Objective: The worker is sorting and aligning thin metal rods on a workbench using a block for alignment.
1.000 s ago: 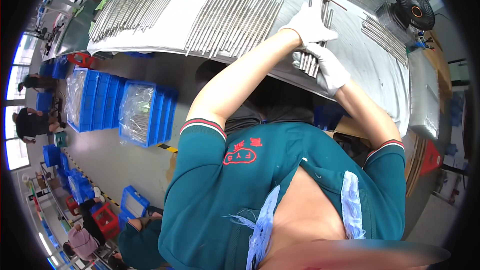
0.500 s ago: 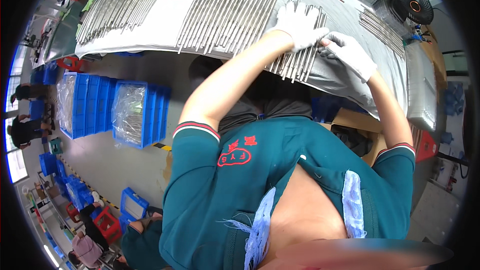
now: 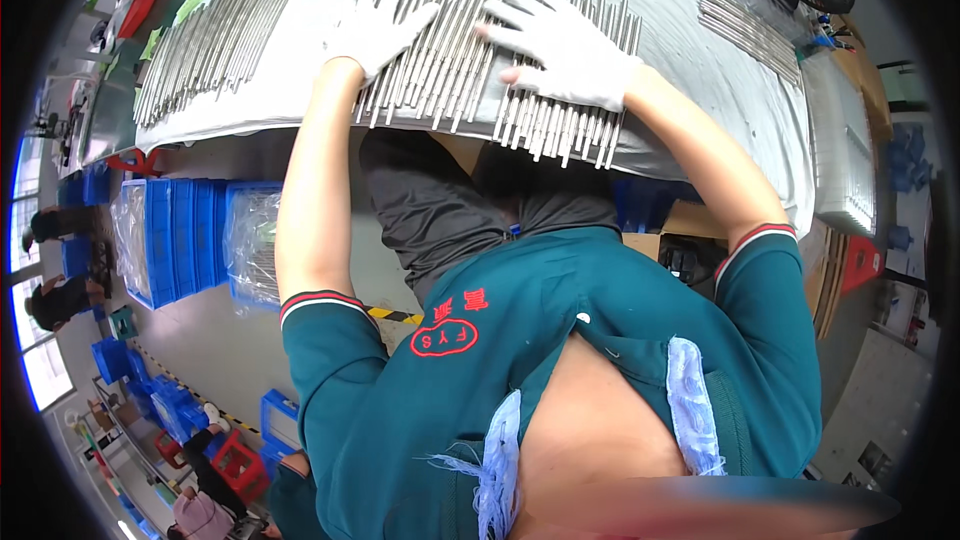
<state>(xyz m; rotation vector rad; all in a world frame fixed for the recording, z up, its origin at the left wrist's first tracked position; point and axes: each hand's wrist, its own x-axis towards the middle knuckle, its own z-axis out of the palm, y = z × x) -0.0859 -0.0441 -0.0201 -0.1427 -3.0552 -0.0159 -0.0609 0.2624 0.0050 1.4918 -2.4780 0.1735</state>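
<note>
Both gloved hands, left (image 3: 378,28) and right (image 3: 566,52), lie flat, fingers spread, on rods (image 3: 470,60) at the desk's (image 3: 700,70) near edge. Stiff, smooth, likely rolling; best gathered mid-length.

I see both of my grips gloved in white, the left hand (image 3: 375,25) and the right hand (image 3: 565,50), on a row of silver-grey metal rods (image 3: 470,70). The table (image 3: 720,90) wears a pale grey cover. My polo shirt (image 3: 560,340) is teal, with red-and-white sleeve trim and a red chest emblem. Blue plastic crates (image 3: 180,240) stand on the grey floor (image 3: 210,350).
</note>
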